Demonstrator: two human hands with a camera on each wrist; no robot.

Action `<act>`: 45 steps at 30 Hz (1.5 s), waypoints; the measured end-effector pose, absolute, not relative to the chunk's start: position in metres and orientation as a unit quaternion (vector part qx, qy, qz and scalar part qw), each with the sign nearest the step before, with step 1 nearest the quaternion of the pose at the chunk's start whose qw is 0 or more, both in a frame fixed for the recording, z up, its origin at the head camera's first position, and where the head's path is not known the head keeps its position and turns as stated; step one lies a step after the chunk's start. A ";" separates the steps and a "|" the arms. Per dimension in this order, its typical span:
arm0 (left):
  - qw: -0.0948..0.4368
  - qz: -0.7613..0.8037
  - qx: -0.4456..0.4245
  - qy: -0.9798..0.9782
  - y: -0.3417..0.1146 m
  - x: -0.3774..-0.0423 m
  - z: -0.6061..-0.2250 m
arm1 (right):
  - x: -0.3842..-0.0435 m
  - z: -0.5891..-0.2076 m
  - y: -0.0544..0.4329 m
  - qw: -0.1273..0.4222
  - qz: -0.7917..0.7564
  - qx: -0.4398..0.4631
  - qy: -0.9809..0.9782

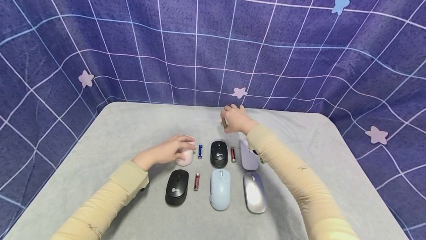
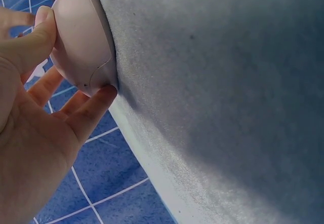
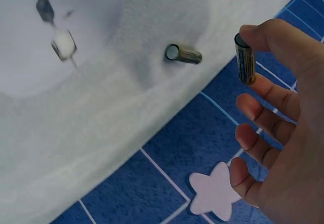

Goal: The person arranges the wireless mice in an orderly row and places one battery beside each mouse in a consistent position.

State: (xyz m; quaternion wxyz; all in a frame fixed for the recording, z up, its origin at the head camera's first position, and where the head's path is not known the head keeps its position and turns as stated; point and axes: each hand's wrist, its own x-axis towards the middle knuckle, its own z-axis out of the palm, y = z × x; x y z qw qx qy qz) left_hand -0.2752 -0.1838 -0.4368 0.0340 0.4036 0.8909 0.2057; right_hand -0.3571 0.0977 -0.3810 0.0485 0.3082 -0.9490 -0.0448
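On the table's left side my left hand grips a pale pink computer mouse. In the left wrist view, thumb and fingers hold the sides of this mouse, which is tilted in that picture beside the cloth. Near the back edge of the table is my right hand. It pinches a small battery end to end between thumb and index finger; the other fingers are loosely bent. A second battery lies on the cloth close to that hand.
Beside and in front of the hands lie a black mouse, a lilac mouse, another black mouse, a light blue mouse and a silver mouse. Among them are a blue battery and red batteries. A patterned curtain hangs behind.
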 end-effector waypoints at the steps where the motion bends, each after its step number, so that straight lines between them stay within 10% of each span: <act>1: 0.034 0.206 0.403 0.891 -0.184 -0.275 -0.437 | -0.356 -0.378 0.098 0.051 -0.042 0.310 -0.949; 45: 0.040 0.215 0.398 0.891 -0.183 -0.274 -0.436 | -0.265 -0.305 0.130 0.120 -0.043 0.365 -0.922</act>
